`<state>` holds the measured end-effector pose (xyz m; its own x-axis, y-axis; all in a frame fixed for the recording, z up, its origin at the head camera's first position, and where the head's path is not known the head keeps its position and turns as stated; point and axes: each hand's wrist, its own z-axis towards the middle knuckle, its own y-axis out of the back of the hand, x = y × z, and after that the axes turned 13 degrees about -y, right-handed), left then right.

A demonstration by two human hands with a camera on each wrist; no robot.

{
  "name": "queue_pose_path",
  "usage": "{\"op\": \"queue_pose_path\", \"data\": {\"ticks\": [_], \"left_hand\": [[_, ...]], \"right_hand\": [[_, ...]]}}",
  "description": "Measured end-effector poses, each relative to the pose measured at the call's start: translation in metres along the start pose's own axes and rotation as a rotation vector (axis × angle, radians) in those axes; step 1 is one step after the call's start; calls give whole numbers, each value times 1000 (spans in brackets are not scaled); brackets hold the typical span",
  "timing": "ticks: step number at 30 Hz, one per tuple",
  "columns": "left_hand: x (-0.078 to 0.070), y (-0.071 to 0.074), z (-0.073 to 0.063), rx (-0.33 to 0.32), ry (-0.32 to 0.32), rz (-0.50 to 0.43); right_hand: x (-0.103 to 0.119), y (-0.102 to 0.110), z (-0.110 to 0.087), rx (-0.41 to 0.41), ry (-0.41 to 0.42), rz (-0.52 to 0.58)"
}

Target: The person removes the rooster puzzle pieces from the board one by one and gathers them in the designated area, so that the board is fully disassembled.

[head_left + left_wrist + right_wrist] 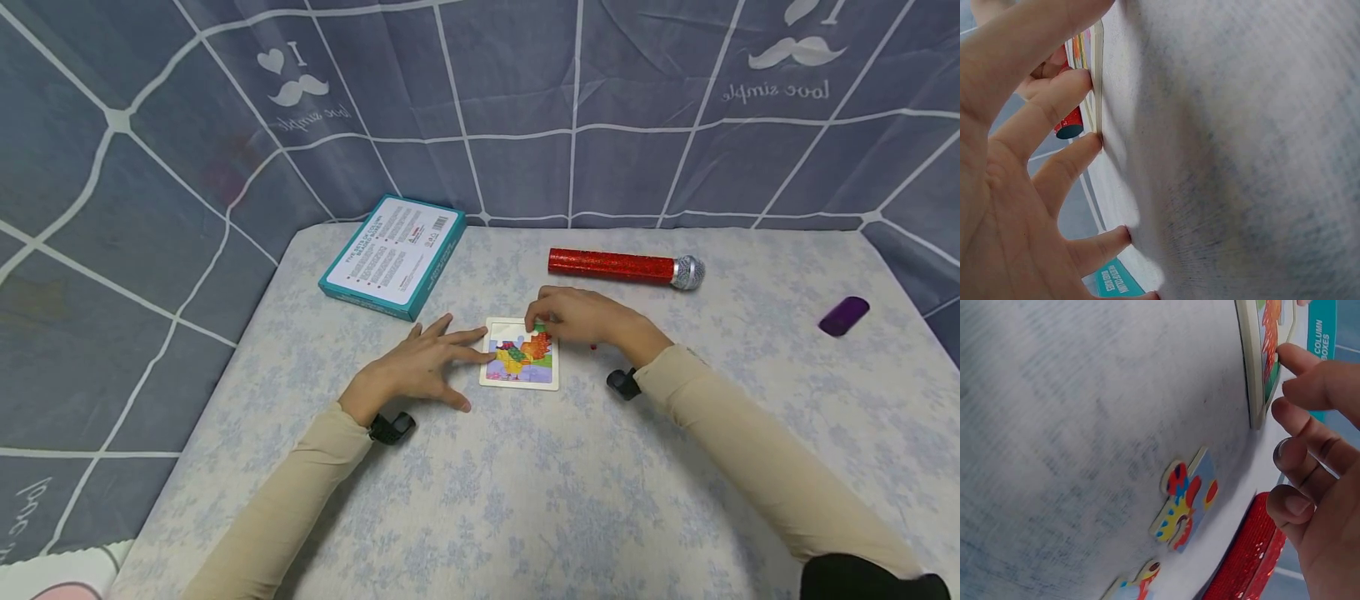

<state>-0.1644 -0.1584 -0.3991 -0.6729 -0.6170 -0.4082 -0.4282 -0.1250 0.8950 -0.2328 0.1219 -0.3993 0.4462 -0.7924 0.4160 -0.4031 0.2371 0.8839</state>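
A small square jigsaw puzzle (pixel 521 385) in a pale frame lies flat, with a colourful picture in it and bare pale board along its upper left. My left hand (pixel 420 367) is spread at its left side, two fingertips on the frame's edge and the others on the tablecloth. My right hand (pixel 581 319) is over the upper right corner, index fingertip touching the picture by a green part; the other fingers are bent. In the right wrist view two loose puzzle pieces (pixel 1188 503) lie beside that hand, mostly hidden by it in the head view.
Behind the puzzle lies a red glittery microphone (pixel 611 265) with a silver head. A teal and white box (pixel 393 250) is at the back left. A small purple object (pixel 843 317) sits far right. The patterned tablecloth (pixel 480 500) reaches a grey checked curtain (pixel 517 175).
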Motion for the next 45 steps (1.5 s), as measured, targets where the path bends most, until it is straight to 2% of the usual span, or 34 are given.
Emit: {"op": "queue_pose_path", "data": {"ticks": [12,15,33,45], "left_hand": [[-3,1,1,15,16,-15],[-3,1,1,15,14,-9],[-2,3,0,10,13,-10],[-3,3,0,5,13,-11]], "right_hand": [[6,-5,5,-7,78,-57],[6,-4,5,-12,82,-42],[-7,2,-3,74,-77,354],[-13,14,-11,30,-71,418]]}}
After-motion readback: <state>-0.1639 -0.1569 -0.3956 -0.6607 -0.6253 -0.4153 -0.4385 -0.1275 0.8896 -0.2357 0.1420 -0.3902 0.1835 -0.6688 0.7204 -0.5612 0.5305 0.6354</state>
